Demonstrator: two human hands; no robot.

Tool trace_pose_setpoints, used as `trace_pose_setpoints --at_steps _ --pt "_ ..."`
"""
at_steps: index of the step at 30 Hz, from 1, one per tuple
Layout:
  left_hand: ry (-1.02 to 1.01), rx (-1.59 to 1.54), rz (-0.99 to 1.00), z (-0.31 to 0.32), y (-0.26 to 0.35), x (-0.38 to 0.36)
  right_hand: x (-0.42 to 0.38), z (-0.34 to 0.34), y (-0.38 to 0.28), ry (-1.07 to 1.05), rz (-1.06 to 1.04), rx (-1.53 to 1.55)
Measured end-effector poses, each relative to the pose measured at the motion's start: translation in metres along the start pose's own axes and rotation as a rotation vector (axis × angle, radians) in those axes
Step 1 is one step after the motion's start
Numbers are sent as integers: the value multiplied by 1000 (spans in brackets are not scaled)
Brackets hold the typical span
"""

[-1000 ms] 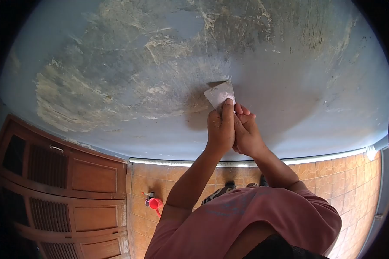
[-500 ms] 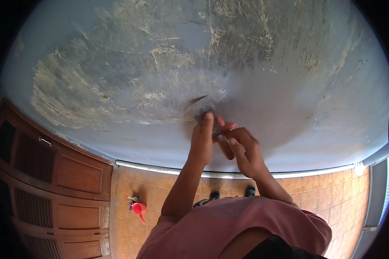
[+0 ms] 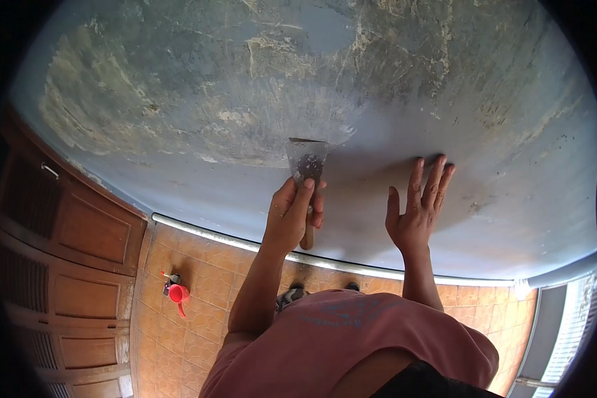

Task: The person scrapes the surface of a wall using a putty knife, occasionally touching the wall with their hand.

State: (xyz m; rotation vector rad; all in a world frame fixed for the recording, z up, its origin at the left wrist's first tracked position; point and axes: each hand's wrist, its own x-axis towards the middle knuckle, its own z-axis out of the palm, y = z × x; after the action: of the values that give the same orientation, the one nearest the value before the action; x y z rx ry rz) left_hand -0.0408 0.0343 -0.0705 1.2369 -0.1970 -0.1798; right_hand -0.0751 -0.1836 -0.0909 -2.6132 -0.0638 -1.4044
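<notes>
Head view: The left hand [image 3: 289,213] has its fingers closed around the scraper [image 3: 307,162], near the center of the view. The blade points to 12 o'clock, at the wall [image 3: 378,126]; the handle points to 6 o'clock. The right hand [image 3: 416,222], between 3 and 4 o'clock from the scraper, has fingers extended and spread, fingertips at the wall; firm contact cannot be confirmed. The red cup [image 3: 178,292] is on the floor [image 3: 202,318] at 8 o'clock.

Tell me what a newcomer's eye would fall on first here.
Across the upper blue-grey wall, a large rough, pale-streaked patch draws the eye. Near the middle, the left hand grips a scraper, blade up, with the right hand spread to its right. Lower left, a bright red cup stands out against orange tiles.
</notes>
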Motion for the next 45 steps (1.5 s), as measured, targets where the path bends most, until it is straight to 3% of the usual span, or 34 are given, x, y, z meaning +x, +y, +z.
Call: trace_pose_setpoints --at_steps 5,8,15,19,26,29,34,37,41,45 --pt "-25 47 -27 17 20 4 -2 11 0 -14 -21 24" --pt "-51 -11 97 48 32 14 -3 9 -2 -36 -18 28" --pt "140 54 22 39 20 1 -5 14 17 -70 -82 28" --pt "-86 90 168 82 40 18 -7 8 13 -84 -64 34" --pt "231 14 -61 21 10 -6 -14 11 27 -80 -82 57" --pt "203 17 -61 16 -4 -3 -17 14 31 -109 -127 -25" --pt "92 18 53 61 24 7 -15 14 19 -69 -59 24" --pt "218 -18 1 49 24 -2 -16 16 23 -65 -76 5" --pt "207 -5 11 57 33 0 -16 12 26 -97 -75 46" --pt "10 -59 55 83 50 5 -12 10 20 -92 -55 33"
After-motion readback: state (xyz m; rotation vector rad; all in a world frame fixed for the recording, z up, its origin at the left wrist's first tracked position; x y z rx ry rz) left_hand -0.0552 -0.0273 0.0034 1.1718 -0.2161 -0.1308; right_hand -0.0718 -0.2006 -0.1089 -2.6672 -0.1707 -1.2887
